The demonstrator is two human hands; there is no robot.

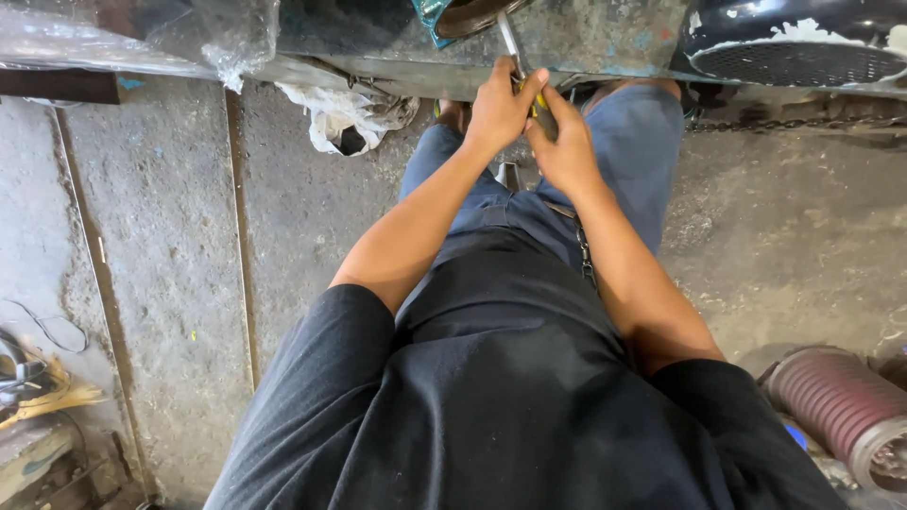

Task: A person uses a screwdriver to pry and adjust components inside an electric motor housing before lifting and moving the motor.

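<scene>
Yellow shows between the fingers where both hands close on a screwdriver (520, 71) at the upper centre of the frame. The left hand (499, 109) is curled tight around the handle, thumb on top; the right hand (564, 142) wraps the lower part of the same handle, touching the left. The tool's metal shaft slants up and left to a rusty round part (468, 14) on the worn blue-grey bench edge (605, 42). A crumpled white plastic bag (345, 118) hangs at upper left, a ribbed reddish hose (836, 401) lies at lower right on the concrete floor (170, 236).
</scene>
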